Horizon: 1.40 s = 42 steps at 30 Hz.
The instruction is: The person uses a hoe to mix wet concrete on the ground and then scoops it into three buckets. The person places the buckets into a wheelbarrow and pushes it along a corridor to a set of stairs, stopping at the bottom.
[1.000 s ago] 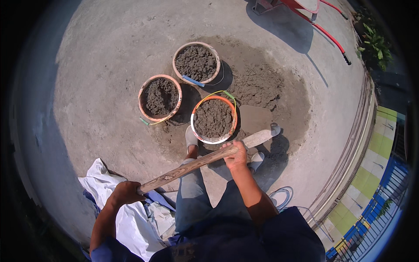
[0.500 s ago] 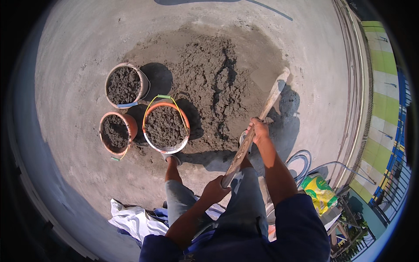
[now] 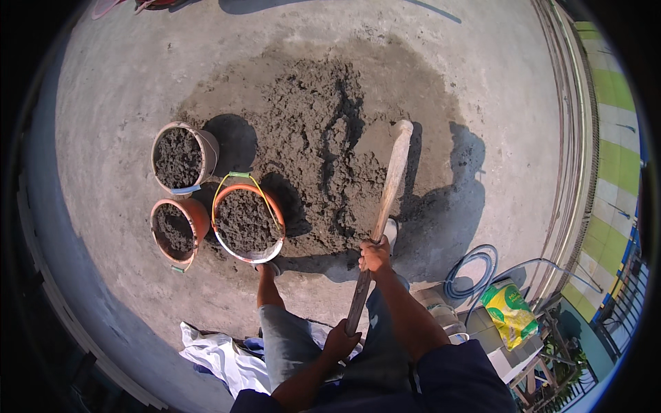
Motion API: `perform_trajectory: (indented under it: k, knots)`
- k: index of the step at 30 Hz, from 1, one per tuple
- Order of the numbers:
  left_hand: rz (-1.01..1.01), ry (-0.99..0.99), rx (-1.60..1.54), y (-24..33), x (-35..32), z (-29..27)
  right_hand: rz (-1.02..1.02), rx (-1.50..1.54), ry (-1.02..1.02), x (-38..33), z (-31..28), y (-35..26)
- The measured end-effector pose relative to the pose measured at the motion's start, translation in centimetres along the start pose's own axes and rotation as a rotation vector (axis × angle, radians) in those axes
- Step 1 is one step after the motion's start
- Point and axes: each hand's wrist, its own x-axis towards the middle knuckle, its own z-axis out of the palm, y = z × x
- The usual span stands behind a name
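Both my hands hold a long wooden-handled hoe (image 3: pixel 390 184). My left hand (image 3: pixel 340 342) is wrapped round its near end by my thighs, and my right hand (image 3: pixel 374 255) grips it higher up. The hoe's far end is over the right side of a rough heap of wet grey mortar (image 3: pixel 310 117); its blade is hidden from view. Left of the heap stand three buckets filled with mortar: an orange one with a white rim and yellow handle (image 3: pixel 278 204), a smaller orange one (image 3: pixel 200 215) and a pale one (image 3: pixel 213 150).
A coiled blue-grey hose (image 3: pixel 451 281) lies at the right, near a yellow-and-green sack (image 3: pixel 508 313). White cloth (image 3: pixel 224 358) lies left of my legs. Long thin rods (image 3: pixel 561 62) run along the green-and-white tiled strip (image 3: pixel 611 141). Part of a red object (image 3: pixel 155 4) shows at the top left.
My right hand and the hoe have swung left, and the hoe now points more straight ahead. The whole view has shifted, bringing a red object in at the top left.
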Motion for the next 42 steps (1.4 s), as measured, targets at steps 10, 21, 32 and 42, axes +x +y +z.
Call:
perform_trajectory:
  k: [10, 21, 32, 42]
  knots:
    - [0.438, 0.139, -0.403, 18.7, 20.5, -7.8, -0.444, -0.555, 0.178, 10.0, 9.4, -24.0]
    - [0.135, -0.179, -0.876, 25.6, 19.6, -8.8, -0.357, -1.332, 0.186, 9.9, 12.3, -29.6]
    - [-0.147, -0.21, -0.311, 3.3, 4.6, -1.7, -0.135, -0.041, -0.02, 11.5, -0.6, -1.4]
    - [0.01, -0.117, 0.184, -0.4, 6.1, -1.0, -0.039, 0.226, 0.099, 4.8, -2.3, -4.9]
